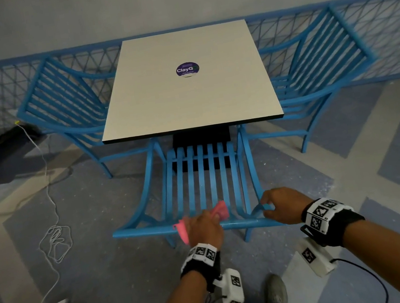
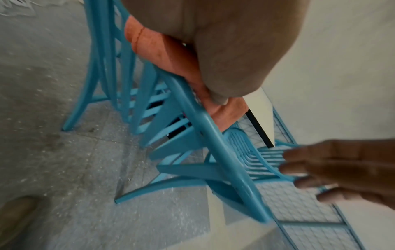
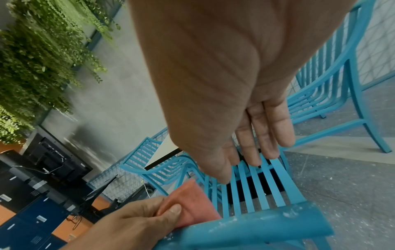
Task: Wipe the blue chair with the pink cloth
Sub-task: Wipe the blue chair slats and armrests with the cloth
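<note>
Three blue chairs [image 1: 204,176], one pink cloth [image 1: 220,209], left hand [image 1: 204,226] gripping it

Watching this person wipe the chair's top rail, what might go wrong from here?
The pink cloth is bunched under the left hand, with a loose end dangling behind the blue chair; it may slip out or wipe unevenly. White specks on the top rail near the right hand may get missed. The white cable on the floor might trip someone.

My left hand [image 1: 204,226] palm down with fingers curled in a grip, my right hand [image 1: 282,206] beside it, fingers straight, both forearms reaching forward
</note>
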